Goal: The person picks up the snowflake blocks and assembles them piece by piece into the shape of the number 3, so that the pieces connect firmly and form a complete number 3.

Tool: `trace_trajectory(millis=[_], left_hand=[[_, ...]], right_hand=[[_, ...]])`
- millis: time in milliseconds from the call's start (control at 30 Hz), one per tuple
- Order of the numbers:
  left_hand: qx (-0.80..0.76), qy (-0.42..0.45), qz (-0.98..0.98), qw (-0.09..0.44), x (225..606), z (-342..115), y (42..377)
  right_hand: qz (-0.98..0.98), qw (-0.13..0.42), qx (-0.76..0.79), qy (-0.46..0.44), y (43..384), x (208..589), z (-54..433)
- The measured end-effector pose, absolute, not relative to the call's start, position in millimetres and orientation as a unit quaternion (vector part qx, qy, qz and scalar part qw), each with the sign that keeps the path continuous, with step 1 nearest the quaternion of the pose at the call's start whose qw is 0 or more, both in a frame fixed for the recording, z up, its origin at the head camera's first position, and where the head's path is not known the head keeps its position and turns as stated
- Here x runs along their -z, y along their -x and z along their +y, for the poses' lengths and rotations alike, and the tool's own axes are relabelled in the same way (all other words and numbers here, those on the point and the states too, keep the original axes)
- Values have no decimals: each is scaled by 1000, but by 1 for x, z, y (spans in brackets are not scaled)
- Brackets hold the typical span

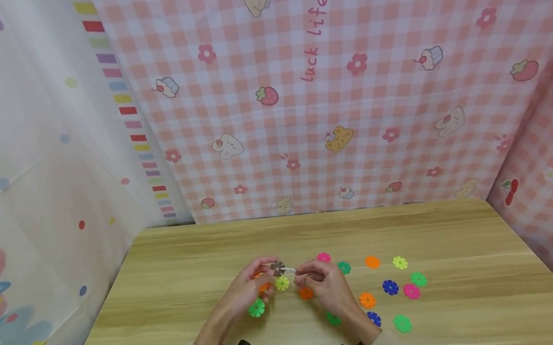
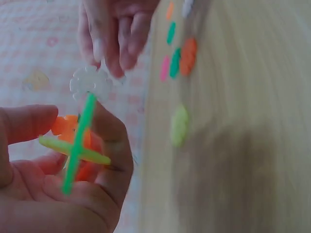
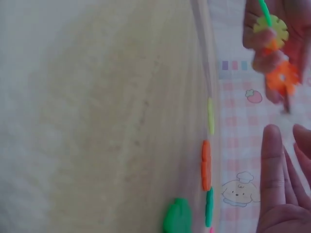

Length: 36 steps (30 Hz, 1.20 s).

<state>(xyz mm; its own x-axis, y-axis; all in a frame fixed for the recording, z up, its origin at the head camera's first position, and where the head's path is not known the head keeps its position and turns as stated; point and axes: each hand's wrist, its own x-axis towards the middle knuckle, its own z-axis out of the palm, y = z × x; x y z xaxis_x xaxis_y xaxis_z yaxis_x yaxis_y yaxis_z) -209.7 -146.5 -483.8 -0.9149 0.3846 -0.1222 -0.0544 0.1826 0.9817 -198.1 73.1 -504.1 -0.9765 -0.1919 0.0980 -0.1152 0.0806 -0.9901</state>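
Note:
My left hand (image 1: pixel 245 285) holds a chain of notched plastic discs joined edge to edge. In the left wrist view a green disc (image 2: pixel 79 145) crosses a yellow disc (image 2: pixel 95 156), with an orange disc (image 2: pixel 65 127) among the fingers. At the chain's far end is a brown disc (image 1: pixel 277 268), its face toward the head camera. A white disc (image 2: pixel 90 83) stands against that end, seen edge-on from the head. My right hand (image 1: pixel 326 282) pinches the white disc by its outer edge between fingertips and thumb, and the disc is blurred in the right wrist view.
On the wooden table (image 1: pixel 168 296) lie several loose discs. A yellow disc (image 1: pixel 281 283) and an orange disc (image 1: pixel 306 292) are beneath the hands. To the right are blue (image 1: pixel 390 287), pink (image 1: pixel 411 291) and green (image 1: pixel 402 324) discs. A checked cloth (image 1: pixel 300 108) hangs behind.

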Motion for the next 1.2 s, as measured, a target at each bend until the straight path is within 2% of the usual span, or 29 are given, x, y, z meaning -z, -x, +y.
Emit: trace_trajectory(millis=[167, 467, 1200], left_hand=[[-648, -77, 737, 173, 494, -160, 213], [-676, -37, 710, 192, 506, -170, 218], [-679, -51, 692, 239, 509, -176, 223]], right_hand=[[760, 47, 641, 96, 206, 507, 72], [769, 120, 619, 104, 218, 509, 57], [821, 115, 555, 63, 223, 513, 42]])
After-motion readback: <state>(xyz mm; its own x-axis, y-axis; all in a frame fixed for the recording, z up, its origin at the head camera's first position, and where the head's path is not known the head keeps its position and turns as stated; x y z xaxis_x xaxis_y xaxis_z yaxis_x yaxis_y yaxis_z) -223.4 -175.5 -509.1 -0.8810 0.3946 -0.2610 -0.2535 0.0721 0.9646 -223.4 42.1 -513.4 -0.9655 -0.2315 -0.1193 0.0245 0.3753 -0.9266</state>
